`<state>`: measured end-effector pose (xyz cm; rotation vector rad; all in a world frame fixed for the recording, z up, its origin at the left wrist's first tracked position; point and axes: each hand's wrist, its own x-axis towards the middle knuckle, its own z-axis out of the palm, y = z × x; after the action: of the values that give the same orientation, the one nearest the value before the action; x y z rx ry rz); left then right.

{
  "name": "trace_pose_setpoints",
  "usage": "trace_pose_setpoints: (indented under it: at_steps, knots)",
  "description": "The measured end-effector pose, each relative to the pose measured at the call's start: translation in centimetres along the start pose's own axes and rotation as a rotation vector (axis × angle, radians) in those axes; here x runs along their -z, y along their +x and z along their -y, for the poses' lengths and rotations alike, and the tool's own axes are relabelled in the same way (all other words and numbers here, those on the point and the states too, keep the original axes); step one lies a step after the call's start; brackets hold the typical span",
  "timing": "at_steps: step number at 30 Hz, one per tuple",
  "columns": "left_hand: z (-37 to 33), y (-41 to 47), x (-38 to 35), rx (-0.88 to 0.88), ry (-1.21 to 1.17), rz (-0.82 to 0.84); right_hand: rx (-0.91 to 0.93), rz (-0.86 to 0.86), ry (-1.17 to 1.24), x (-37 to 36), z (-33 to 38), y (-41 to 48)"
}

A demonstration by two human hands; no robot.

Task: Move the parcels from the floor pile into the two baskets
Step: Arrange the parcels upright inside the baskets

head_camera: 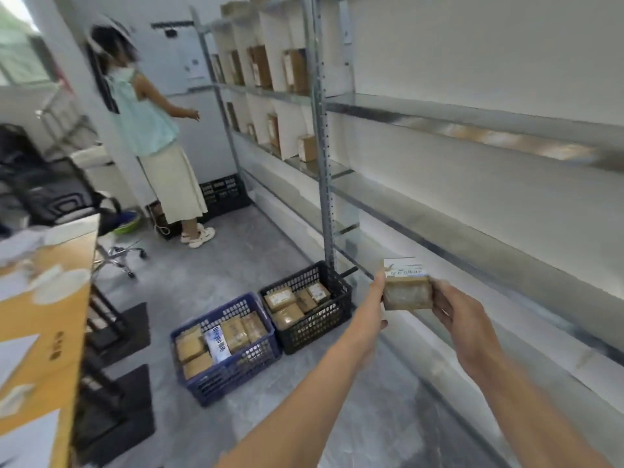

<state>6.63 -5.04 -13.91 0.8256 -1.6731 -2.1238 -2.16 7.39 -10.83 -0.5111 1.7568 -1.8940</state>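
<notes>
My left hand (373,300) and right hand (461,320) grip a small parcel (407,292) by its opposite ends, in the air to the right of the black basket (314,329). It looks like light, stiff, taped cardboard, so I judge this end-to-end hold secure.

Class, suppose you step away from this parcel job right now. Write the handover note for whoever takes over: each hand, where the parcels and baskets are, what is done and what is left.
The left hand holds the left side of a small parcel, raised in front of the shelving.
The right hand grips its right side with curled fingers.
The blue basket and black basket stand side by side on the floor, each holding several parcels.
Done: both baskets are partly filled.
Left: put the held parcel in a basket. No floor pile is in view, so check for remaining parcels.
</notes>
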Motion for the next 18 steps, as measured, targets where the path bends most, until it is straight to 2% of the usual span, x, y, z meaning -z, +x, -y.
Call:
trace_pose_setpoints:
  at_steps: [10, 18]
  knots:
    - [0.0, -1.8, 2.1, 0.023, -0.096, -0.306, -0.121, 0.244, 0.000, -2.5, -2.6, 4.7]
    - [1.1, -2.4, 6.6, 0.064, -0.147, -0.407, -0.196, 0.330, -0.033, -7.2, -5.5, 5.5]
